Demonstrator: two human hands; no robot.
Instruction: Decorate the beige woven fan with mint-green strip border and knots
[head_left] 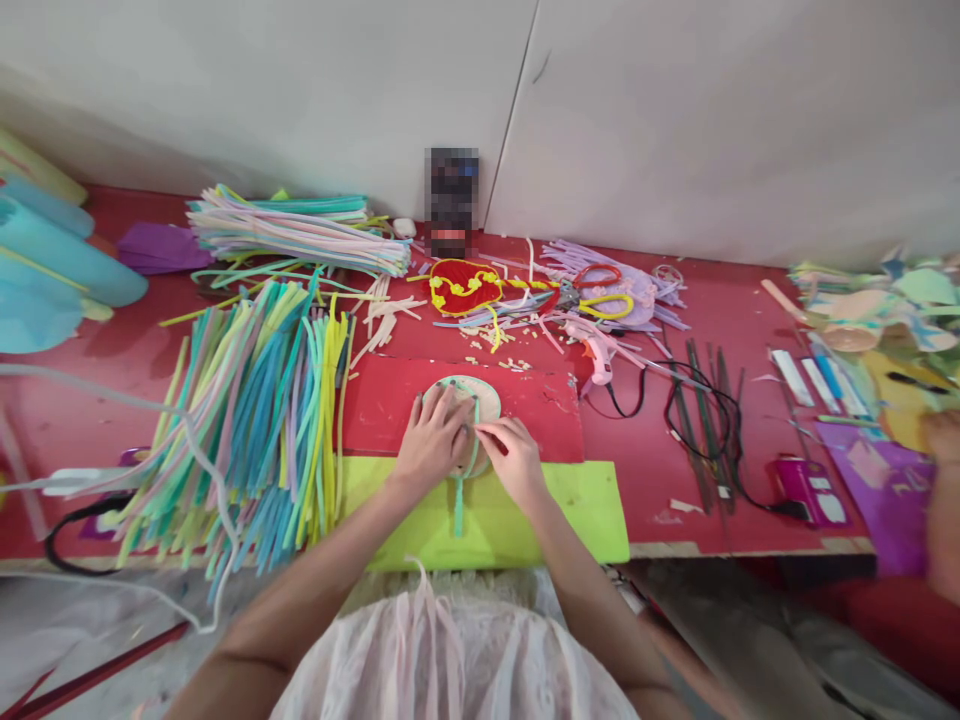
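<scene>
At the front of the red bench [637, 440] in the head view, a cream round disc [490, 398] with a mint-green handle [458, 508] overlaps a flat red board [540, 410]. The left hand [435, 432] lies spread across it, palm down; the right hand [516, 455], fingertips together, pinches a thin mint-green strip [477, 410].

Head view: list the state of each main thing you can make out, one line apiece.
Left hand: spread over the disc
Right hand: fingers pinched at the green strip
Round pale disc: flat, partly covered
Pink glue gun: lying down, corded
Scissors: lying down, blade opening unclear
Phone: upright by the wall, pixelated
Left-side pipe cleaners: loose, fanned out
Lime-green sheet: flat
</scene>
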